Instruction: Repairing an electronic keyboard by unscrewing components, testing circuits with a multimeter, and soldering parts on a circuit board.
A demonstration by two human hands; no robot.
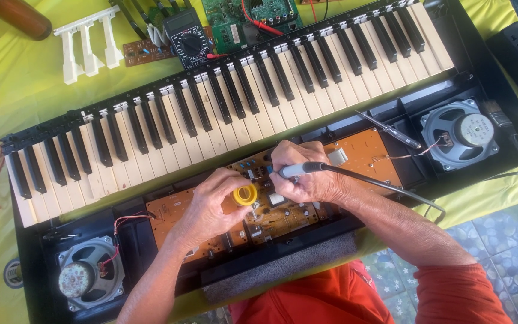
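At the far left sat the round speaker (90, 277) in its black housing, red wires running from it toward the brown circuit board (283, 210) that lay lengthwise in the opened keyboard (223, 114), below the row of keys. My left hand (211, 207) rested on that board, fingers curled around a small yellow spool of solder (246, 194) and holding it at the fingertips, so the spool sat just right of my palm, toward the other hand. Just beside it, my right hand (307, 177) was closed firmly on the soldering iron (298, 170), whose grey handle ran roughly left to right with its black cord trailing off right over my forearm; the tip was hidden under my fingers, so I could not tell where it met the board. Both hands were close together over the middle of the board, the spool left of and slightly below the iron's handle. Farther right lay a screwdriver (388, 129) and the second speaker (458, 133).
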